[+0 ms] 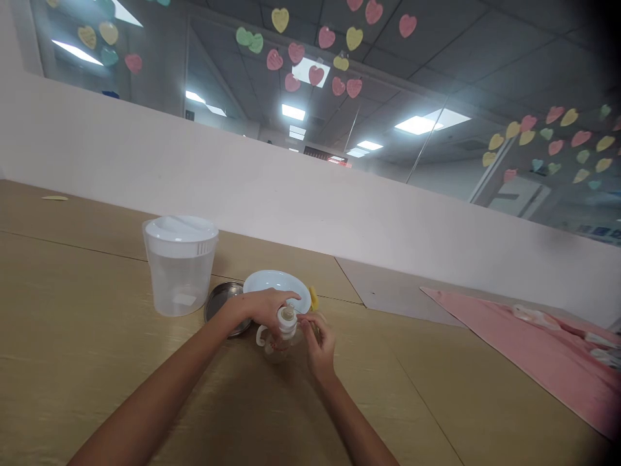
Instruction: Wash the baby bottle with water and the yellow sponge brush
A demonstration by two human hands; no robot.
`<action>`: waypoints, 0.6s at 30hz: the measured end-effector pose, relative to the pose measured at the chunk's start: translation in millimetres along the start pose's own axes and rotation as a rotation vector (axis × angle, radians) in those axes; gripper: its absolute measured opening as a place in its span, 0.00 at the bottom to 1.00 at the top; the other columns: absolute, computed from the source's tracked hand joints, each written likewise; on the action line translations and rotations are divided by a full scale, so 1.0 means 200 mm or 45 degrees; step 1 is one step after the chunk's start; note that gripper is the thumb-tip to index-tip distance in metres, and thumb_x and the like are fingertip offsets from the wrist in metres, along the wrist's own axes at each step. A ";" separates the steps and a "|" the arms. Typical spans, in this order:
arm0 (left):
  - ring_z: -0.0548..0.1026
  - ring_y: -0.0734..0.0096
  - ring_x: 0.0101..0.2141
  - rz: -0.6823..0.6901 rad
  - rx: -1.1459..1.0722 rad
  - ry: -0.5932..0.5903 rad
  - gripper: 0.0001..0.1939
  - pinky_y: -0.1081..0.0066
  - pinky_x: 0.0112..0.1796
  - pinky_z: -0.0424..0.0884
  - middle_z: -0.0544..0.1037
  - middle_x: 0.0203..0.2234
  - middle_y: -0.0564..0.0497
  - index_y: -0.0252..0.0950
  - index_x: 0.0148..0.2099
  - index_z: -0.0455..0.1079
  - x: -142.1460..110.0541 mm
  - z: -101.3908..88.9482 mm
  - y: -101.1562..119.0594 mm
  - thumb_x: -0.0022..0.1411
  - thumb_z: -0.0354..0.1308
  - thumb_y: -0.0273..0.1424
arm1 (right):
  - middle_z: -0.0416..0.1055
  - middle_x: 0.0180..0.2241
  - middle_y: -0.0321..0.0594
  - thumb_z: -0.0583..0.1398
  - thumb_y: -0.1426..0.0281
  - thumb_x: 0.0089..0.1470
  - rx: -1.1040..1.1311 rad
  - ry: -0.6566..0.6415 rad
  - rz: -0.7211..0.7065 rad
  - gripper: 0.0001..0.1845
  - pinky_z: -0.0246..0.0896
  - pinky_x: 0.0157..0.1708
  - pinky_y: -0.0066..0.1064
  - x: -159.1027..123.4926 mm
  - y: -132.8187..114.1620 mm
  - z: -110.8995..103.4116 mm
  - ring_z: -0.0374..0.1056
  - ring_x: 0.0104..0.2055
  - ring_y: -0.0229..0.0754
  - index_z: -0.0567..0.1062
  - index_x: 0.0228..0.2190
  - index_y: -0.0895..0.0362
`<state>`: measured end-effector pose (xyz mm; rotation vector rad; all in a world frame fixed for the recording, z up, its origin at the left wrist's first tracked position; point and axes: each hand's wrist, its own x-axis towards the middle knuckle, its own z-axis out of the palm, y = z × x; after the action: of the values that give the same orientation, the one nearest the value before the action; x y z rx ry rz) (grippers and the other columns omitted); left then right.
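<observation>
Smooth bottle (288,328), glossy bowl (270,280), metal dish (220,299)

Here on my head camera, I've got the left hand (266,309) wrapped against the near-clear bottle (287,329), right around its white collar, while the right hand (320,343) bunches its fingertips at the collar's other side; what they pinch, I can't make out. Just beyond, I see a pale bowl (274,281), a metal dish (219,299) partly behind the left wrist, then a lidded tub (182,268), upright on the wooden table (121,362).
</observation>
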<state>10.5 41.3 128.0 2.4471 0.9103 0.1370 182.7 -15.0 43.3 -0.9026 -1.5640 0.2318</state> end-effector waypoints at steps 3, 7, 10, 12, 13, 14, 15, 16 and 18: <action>0.70 0.60 0.46 0.030 -0.003 0.026 0.46 0.71 0.40 0.65 0.73 0.45 0.50 0.42 0.60 0.53 0.01 0.01 -0.01 0.37 0.66 0.36 | 0.70 0.26 0.38 0.54 0.67 0.56 -0.060 0.013 -0.085 0.12 0.62 0.34 0.33 -0.01 -0.03 0.01 0.66 0.31 0.40 0.73 0.26 0.56; 0.72 0.63 0.39 -0.010 0.027 0.023 0.37 0.73 0.32 0.64 0.74 0.39 0.52 0.41 0.51 0.59 0.01 0.01 -0.02 0.36 0.66 0.36 | 0.69 0.31 0.42 0.53 0.71 0.55 -0.149 -0.032 -0.245 0.10 0.63 0.36 0.35 -0.03 -0.07 0.02 0.67 0.35 0.42 0.74 0.28 0.56; 0.72 0.64 0.37 -0.026 0.045 0.015 0.30 0.74 0.28 0.63 0.73 0.37 0.53 0.40 0.45 0.62 0.00 0.01 -0.01 0.36 0.65 0.35 | 0.69 0.34 0.43 0.53 0.74 0.52 -0.216 -0.048 -0.397 0.09 0.64 0.36 0.36 -0.04 -0.09 0.02 0.67 0.37 0.42 0.74 0.31 0.56; 0.72 0.65 0.36 0.023 0.026 0.010 0.27 0.74 0.29 0.63 0.74 0.36 0.55 0.41 0.43 0.63 0.00 0.01 0.00 0.38 0.65 0.34 | 0.70 0.34 0.43 0.54 0.76 0.50 -0.259 -0.070 -0.504 0.10 0.64 0.35 0.37 -0.05 -0.09 0.03 0.67 0.36 0.42 0.73 0.33 0.55; 0.72 0.66 0.36 0.056 0.008 0.000 0.25 0.74 0.30 0.63 0.74 0.35 0.55 0.41 0.42 0.64 0.00 0.00 0.01 0.39 0.64 0.33 | 0.70 0.34 0.43 0.54 0.76 0.50 -0.276 -0.094 -0.556 0.11 0.64 0.35 0.37 -0.05 -0.09 0.03 0.67 0.36 0.43 0.73 0.34 0.54; 0.72 0.66 0.36 0.084 -0.009 -0.013 0.24 0.74 0.30 0.64 0.74 0.35 0.56 0.41 0.42 0.64 0.00 0.00 0.01 0.40 0.63 0.32 | 0.71 0.34 0.42 0.55 0.77 0.49 -0.287 -0.120 -0.597 0.12 0.64 0.35 0.37 -0.05 -0.09 0.03 0.68 0.36 0.43 0.73 0.35 0.54; 0.72 0.67 0.37 0.105 -0.027 -0.029 0.22 0.74 0.31 0.64 0.75 0.35 0.56 0.41 0.42 0.65 0.00 0.00 0.01 0.41 0.63 0.31 | 0.71 0.35 0.42 0.54 0.77 0.49 -0.295 -0.139 -0.619 0.13 0.64 0.35 0.37 -0.06 -0.09 0.03 0.68 0.36 0.43 0.73 0.35 0.53; 0.72 0.67 0.37 0.116 -0.044 -0.043 0.21 0.74 0.31 0.65 0.75 0.35 0.56 0.41 0.42 0.65 0.00 0.00 0.01 0.42 0.62 0.30 | 0.72 0.35 0.43 0.54 0.76 0.49 -0.299 -0.148 -0.623 0.13 0.64 0.35 0.38 -0.06 -0.09 0.04 0.68 0.36 0.43 0.73 0.36 0.53; 0.72 0.68 0.37 0.119 -0.074 -0.066 0.20 0.74 0.32 0.65 0.75 0.35 0.56 0.41 0.43 0.66 0.00 0.00 0.01 0.44 0.60 0.28 | 0.72 0.37 0.43 0.54 0.76 0.49 -0.307 -0.122 -0.591 0.14 0.64 0.37 0.38 -0.07 -0.08 0.04 0.69 0.38 0.44 0.73 0.37 0.53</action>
<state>12.4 39.1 128.9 2.4284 0.7598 0.1304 168.0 -31.9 40.6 -0.6915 -1.8699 -0.2520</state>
